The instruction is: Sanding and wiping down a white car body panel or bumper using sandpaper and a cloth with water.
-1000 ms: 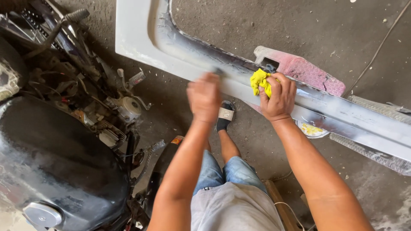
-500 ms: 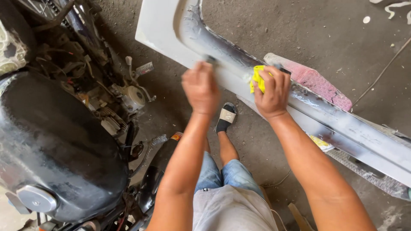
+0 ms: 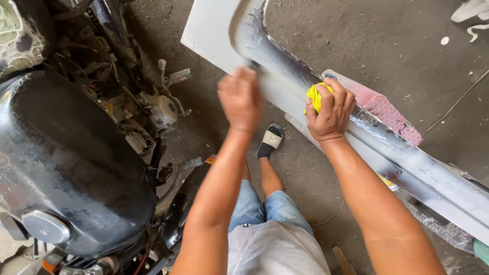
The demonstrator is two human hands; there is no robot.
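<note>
Right hand (image 3: 331,113) is clenched around a yellow rag (image 3: 316,97), pressing it onto the long grey body panel (image 3: 407,163) that slants across the concrete floor (image 3: 367,40). Left hand (image 3: 240,99) is blurry, curled at the panel's edge; can't tell its grip. Black motorcycle (image 3: 71,158) sits just left.

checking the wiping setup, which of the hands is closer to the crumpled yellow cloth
Right. The right hand clutches the crumpled yellow cloth against the long white body panel. The left hand, motion-blurred, presses the panel beside it, apart from the cloth.
</note>
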